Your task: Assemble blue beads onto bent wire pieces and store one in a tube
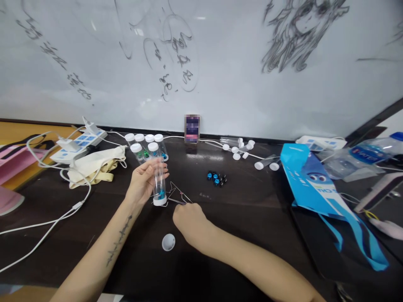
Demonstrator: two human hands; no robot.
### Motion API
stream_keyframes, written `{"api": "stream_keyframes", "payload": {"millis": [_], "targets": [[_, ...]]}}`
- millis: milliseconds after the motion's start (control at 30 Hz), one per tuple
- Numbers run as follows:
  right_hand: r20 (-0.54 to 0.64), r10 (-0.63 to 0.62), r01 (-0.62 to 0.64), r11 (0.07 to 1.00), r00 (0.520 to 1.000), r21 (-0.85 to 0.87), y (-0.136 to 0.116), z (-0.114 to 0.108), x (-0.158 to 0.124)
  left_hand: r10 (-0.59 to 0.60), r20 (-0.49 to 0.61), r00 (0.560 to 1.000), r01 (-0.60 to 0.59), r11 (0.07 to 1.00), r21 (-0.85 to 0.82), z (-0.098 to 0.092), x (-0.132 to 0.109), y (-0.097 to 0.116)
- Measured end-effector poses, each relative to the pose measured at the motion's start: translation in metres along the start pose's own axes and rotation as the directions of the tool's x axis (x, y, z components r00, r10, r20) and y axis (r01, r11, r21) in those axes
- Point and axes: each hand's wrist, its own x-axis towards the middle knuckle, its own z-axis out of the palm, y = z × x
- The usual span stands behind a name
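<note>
My left hand (145, 180) is wrapped round a clear plastic tube (160, 184), held upright. A white cap closes its bottom end, with a small blue piece just above; my fingers cover its upper end. My right hand (190, 220) is closed in a fist, palm down, beside several thin wire-like pieces (181, 195); what its fingers hold, if anything, is hidden. Nearer to me lies a loose white cap (168, 242). Behind my left hand stand several white-capped tubes (136, 148) with green or blue pieces inside. Small blue and black parts (216, 178) sit to the right.
Clear tubes and white caps (236, 150) lie at the back right. A phone (192, 128) leans against the whiteboard (226, 75). Left are a power strip (78, 144), white cables and a cloth bag (94, 167); right, a blue bag (299, 180) and a water bottle (371, 151).
</note>
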Motion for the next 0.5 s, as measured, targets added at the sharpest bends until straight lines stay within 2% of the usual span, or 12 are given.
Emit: {"api": "stream_keyframes", "payload": {"millis": [200,400,500], "targets": [[0.025,-0.047,0.047,0.999,0.999,-0.013,-0.001,0.010,0.001,0.035,0.019,0.999,-0.035,0.999,0.017,0.009,-0.007,-0.008],[0.040,-0.060,0.060,0.998,0.997,-0.007,0.005,0.001,0.001,0.079,-0.010,0.997,-0.078,0.995,0.058,0.018,-0.011,-0.010],[-0.001,-0.042,0.042,0.999,0.999,0.001,0.011,-0.007,-0.001,0.092,-0.036,0.995,-0.088,0.993,0.081,0.021,-0.012,-0.009]]}}
